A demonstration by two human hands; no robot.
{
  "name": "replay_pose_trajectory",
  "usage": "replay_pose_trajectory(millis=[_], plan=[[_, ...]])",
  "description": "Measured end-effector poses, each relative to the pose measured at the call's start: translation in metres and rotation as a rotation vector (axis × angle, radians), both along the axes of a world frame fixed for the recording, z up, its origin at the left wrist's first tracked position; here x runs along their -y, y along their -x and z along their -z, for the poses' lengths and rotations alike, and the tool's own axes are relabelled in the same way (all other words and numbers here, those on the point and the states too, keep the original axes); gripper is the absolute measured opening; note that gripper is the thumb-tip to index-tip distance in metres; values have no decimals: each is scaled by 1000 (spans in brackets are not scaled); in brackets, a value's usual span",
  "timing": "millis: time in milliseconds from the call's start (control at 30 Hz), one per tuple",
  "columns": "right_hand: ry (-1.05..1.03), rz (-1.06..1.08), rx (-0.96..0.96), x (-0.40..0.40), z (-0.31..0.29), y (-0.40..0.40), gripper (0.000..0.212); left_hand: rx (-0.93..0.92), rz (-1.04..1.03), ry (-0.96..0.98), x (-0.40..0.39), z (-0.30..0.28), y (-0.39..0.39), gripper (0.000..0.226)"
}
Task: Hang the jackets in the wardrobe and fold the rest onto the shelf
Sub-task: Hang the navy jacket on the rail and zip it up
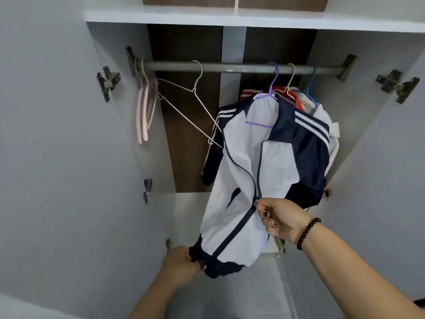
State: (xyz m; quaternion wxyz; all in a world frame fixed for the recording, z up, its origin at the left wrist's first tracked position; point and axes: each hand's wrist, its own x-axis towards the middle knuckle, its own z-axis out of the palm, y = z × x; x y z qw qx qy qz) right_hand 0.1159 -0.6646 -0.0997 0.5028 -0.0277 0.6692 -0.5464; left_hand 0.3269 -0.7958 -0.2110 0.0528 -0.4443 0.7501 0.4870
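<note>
Fingers (264,207) pinch zipper pull (255,203) on jacket (248,180); no writing legible.

White-navy jacket (257,162) — hung, half-zipped.

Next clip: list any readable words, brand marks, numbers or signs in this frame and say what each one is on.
None can be read.
White and navy jacket on the purple hanger: white shoulder stripes only, no lettering visible.
Wardrobe panels, rail and empty hangers: no labels visible.
Right hand and left hand hide nothing lettered that I can tell.
</note>
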Motion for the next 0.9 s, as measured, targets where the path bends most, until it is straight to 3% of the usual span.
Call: replay_pose_trajectory(millis=[33,100,167,300,400,500,733,900], plan=[[-17,-21,-49,1,-3,7,30,19,42,68,-1,-7,11,7],[-46,-72,-113,2,-8,25,32,-9,94,189,-5,-21,39,41],[-66,-124,-135,1,-11,40,37,-175,144,256,-16,-42,70,54],[-54,-138,-78,-3,-4,62,33,-428,220,321,-43,-63,134,39],[-52,-135,-29,-6,1,78,33,-508,166,384,-50,-56,165,17],[-69,-144,-8,-8,5,97,36,-484,108,405,-50,-43,182,5],[-64,-5,158,6,14,128,37,-245,251,559,-41,-25,200,17],[-65,-10,157,31,13,150,34,-40,274,544,-23,-8,208,22]])
